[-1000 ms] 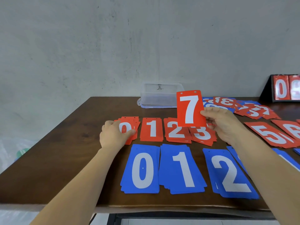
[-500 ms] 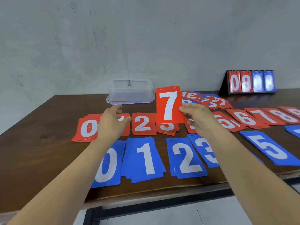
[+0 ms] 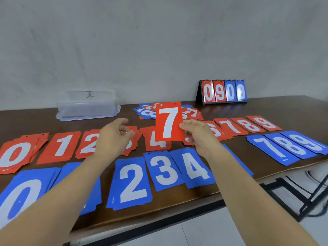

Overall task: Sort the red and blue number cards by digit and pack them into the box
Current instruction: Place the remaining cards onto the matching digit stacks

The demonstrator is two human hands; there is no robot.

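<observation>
Clearly the red 7 (image 3: 169, 121) is held upright, face to the camera, so its digit can be read. The right hand (image 3: 198, 137) pinches its right edge, thumb in front, above the middle of the red row (image 3: 62, 146). The left hand (image 3: 113, 137) hovers over that row between the 2 and the 4, fingers loosely bent and holding nothing, probably free to square a stack.

Red stacks run 0 to 9 from left to right, and the blue row (image 3: 133, 183) nearer the edge keeps the same order, so each digit has its slot. I judge the card belongs on the 7 pile (image 3: 232, 127), to the right of the hand. A mixed heap (image 3: 145, 112) lies farther back, awaiting sorting. The box (image 3: 87, 103) stands far left on the surface (image 3: 35, 123), with no colour showing through its walls.
</observation>
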